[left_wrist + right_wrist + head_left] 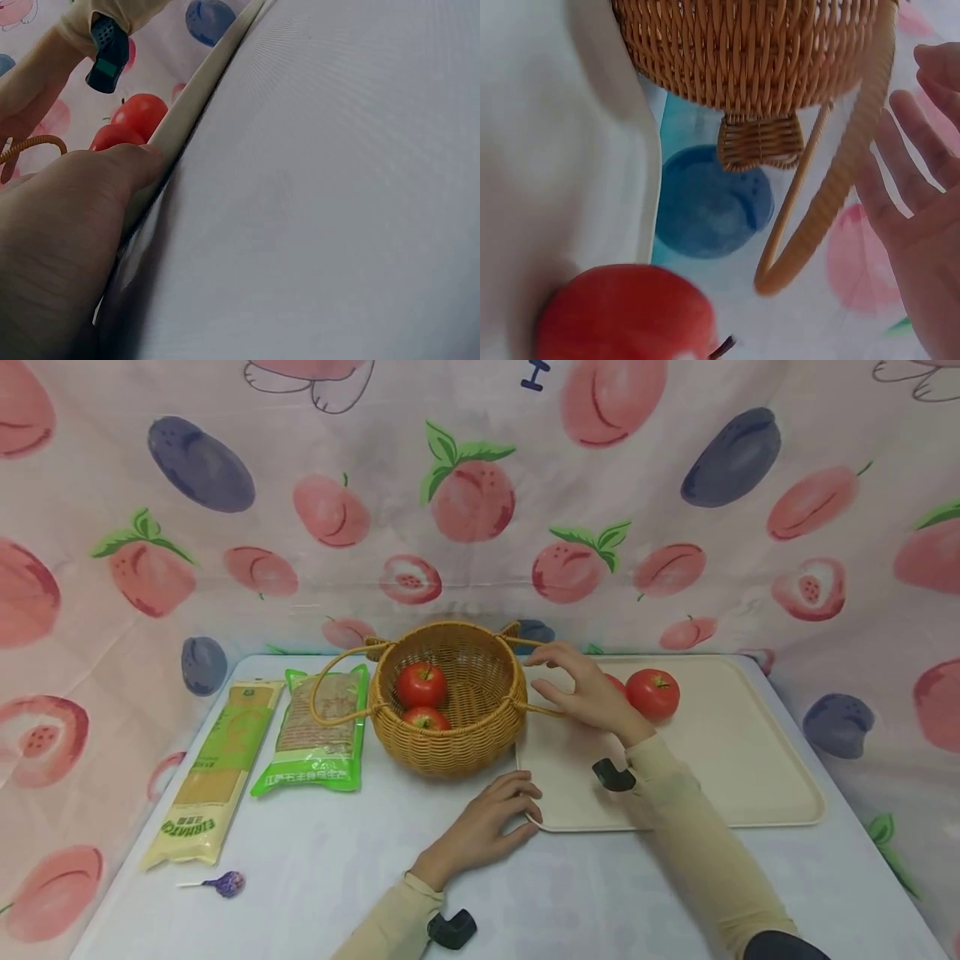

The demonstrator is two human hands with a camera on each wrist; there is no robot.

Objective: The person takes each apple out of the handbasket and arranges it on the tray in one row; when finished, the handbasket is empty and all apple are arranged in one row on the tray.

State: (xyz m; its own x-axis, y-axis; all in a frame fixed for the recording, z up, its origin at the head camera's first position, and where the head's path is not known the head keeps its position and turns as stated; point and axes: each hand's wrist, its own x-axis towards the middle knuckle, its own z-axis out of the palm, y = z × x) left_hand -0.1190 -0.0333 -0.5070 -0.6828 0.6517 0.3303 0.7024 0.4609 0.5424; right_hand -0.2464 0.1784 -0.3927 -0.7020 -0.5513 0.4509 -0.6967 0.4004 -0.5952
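Can see in the head view the basket [438, 750] on the worktop [315, 860] with two apples [421, 683] inside, the right grip [581, 693] spread just to the right of it, two others [653, 695] on the tray [727, 760], and the left grip [480, 828] with loosely bent fingers touching the tray's near left corner. In the left wrist view, can see the thumb [135, 163] along the tray's edge, but cannot tell any pinching. In the right wrist view, can find the handle [838, 180] just beside the spread fingers [906, 161], but cannot tell contact.
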